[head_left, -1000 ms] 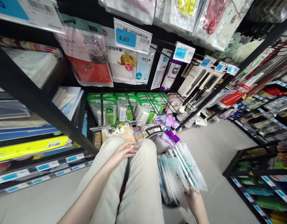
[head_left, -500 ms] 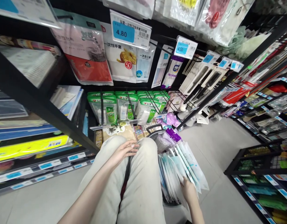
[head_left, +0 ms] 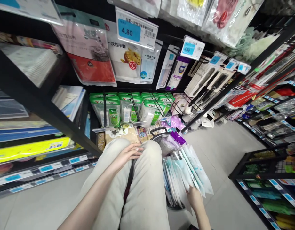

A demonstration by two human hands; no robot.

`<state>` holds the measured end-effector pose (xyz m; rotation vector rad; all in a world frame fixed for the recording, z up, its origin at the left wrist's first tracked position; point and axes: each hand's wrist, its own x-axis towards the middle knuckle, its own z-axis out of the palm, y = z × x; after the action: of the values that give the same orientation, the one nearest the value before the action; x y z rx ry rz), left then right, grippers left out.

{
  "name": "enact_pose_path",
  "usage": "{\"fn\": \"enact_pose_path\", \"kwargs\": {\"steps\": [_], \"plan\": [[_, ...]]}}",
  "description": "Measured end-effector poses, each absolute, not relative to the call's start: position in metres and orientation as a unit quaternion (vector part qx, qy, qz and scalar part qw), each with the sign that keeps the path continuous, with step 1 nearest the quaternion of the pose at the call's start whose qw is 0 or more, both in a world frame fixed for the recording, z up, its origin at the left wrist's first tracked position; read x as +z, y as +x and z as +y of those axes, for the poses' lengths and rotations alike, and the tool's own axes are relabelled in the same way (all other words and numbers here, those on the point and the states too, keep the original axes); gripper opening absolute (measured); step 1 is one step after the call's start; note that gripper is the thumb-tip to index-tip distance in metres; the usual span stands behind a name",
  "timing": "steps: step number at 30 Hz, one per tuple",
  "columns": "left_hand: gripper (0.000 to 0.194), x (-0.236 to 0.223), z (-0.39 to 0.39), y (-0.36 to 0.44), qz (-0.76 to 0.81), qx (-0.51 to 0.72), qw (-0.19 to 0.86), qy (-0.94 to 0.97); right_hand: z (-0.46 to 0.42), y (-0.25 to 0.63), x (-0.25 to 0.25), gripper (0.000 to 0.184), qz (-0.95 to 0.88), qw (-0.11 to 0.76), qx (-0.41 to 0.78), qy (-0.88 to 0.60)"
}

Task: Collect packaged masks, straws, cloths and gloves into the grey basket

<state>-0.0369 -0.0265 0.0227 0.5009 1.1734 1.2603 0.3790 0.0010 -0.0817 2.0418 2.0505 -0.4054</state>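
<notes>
Shelving (head_left: 42, 105) looks the same as a second ago. Flat packets (head_left: 186, 172) stand fanned in the basket (head_left: 159, 132) beside the knees; right hand (head_left: 194, 198) slid up, fingers closed on them. Left hand (head_left: 125, 155) stays open on the knee.

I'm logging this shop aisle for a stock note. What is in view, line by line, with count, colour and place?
flat packets: a fanned stack, pale blue and white, standing in the basket at lower right
basket: one, dark, black handle, on the floor by the knees
green-topped packs: several rows, green and white, on hooks low at centre
price tags: several, blue and white, on hook ends across the top
hanging bags: many, mixed colours, upper rack
yellow pack: one, lower left shelf
floor: pale grey tiles
left hand: open, resting on the knees
right hand: fingers on the flat packets
</notes>
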Motion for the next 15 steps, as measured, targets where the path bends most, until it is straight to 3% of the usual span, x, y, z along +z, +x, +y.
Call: {"fn": "enact_pose_path", "kwargs": {"steps": [8, 15], "plan": [[0.043, 0.02, -0.026, -0.037, 0.51, 0.549, 0.625, 0.219, 0.004, 0.374, -0.072, 0.027, 0.699, 0.158, -0.151, 0.681], [0.046, 0.021, -0.027, -0.036, 0.515, 0.548, 0.621, 0.22, -0.015, 0.375, -0.056, 0.052, 0.682, 0.028, -0.079, 0.726]]}}
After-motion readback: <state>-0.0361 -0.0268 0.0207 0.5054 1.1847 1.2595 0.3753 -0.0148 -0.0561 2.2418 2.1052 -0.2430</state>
